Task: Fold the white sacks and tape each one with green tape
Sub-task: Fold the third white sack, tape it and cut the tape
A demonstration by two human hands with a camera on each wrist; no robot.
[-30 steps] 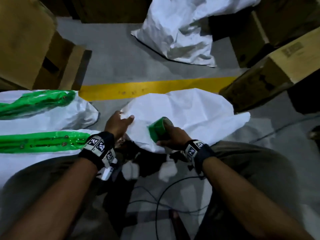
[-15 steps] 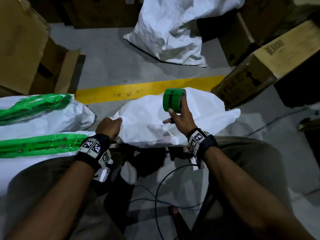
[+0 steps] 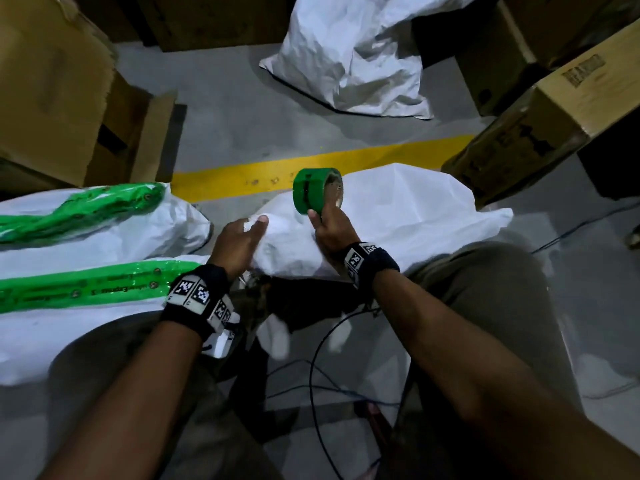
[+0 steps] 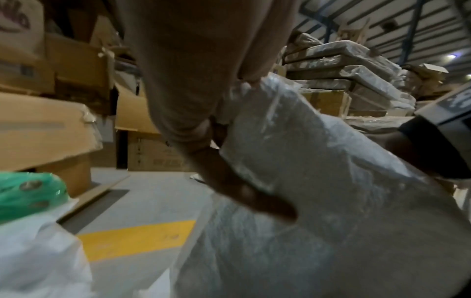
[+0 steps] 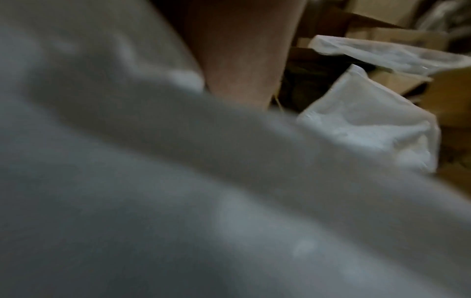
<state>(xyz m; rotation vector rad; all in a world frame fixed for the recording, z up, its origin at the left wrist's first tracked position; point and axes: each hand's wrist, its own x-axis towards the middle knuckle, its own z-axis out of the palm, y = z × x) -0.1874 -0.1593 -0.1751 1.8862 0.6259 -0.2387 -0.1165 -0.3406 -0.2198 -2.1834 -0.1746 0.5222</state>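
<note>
A folded white sack lies on the floor in front of my knees. My right hand holds a green tape roll upright above the sack's left part, thumb on the roll's outer face. My left hand grips the sack's left end, fingers curled into the fabric. The right wrist view is blurred, filled by white sack fabric. Two sacks bound with green tape lie at my left.
A crumpled white sack lies beyond the yellow floor line. Cardboard boxes stand at the left and right. Dark cables trail between my knees.
My right hand has lifted the tape roll off the sack and turned it upright. My left hand shifted right along the sack's end and keeps its hold.
</note>
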